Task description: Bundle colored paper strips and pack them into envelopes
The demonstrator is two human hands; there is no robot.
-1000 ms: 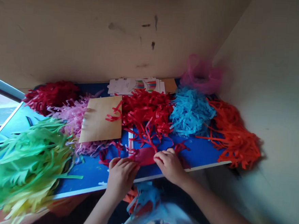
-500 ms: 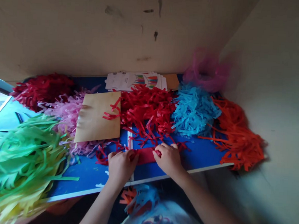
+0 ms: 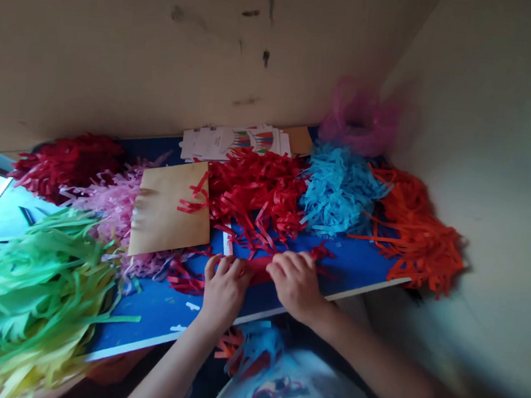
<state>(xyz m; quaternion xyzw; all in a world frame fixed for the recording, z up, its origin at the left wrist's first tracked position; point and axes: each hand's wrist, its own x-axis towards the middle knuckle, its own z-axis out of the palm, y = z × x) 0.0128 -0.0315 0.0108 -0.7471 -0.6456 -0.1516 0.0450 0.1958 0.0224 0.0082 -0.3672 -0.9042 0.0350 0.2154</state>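
A red tissue-paper strip (image 3: 259,270) with fringed ends stretches between my hands, low over the front of the blue table (image 3: 158,307). My left hand (image 3: 223,290) has its fingers curled over the strip's left part, and fringe spills out beyond it. The right part is gripped by my right hand (image 3: 296,286), fingers bent over it and thumb hidden. Just behind my hands lies a loose heap of red paper fringe (image 3: 261,192). A tan paper sheet (image 3: 171,210) rests left of that heap, with some red strands over its right edge.
Green paper fringe (image 3: 37,268) piles at the left front, beside pink fringe (image 3: 115,203) and dark red fringe (image 3: 70,164). Blue fringe (image 3: 339,192) and orange fringe (image 3: 420,234) lie right. Printed sheets (image 3: 205,144) and a pink plastic bag (image 3: 359,124) sit by the wall.
The flat red strip between my hands now looks narrower and more rolled over, with my fingers turned further over its top. The whole view has shifted slightly.
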